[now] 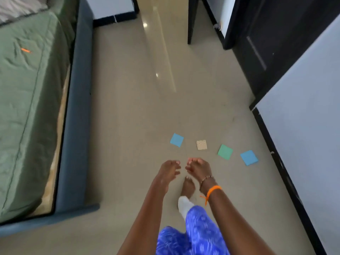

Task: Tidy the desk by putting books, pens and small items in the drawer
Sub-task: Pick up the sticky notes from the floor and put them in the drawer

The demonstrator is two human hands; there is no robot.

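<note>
Both arms extended fwd and down, roughly parallel. Left hand (169,169): fingers loosely curled, holding nothing. Right hand (197,167): fingers loosely curled, holding nothing; orange band and beaded bracelet at wrist. Fingertips of both hands nearly meet, approx. level.

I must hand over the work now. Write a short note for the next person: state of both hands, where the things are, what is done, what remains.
Left hand: held out over the floor, fingers loosely curled, holding nothing.
Right hand: the same, empty.
On the floor ahead: blue note, beige card, green note, second blue note.
Orange pen lies on the green bed.
Done: nothing visible; no desk or drawer in view.
Left: collect the four papers and the pen, then put them in the drawer.
</note>
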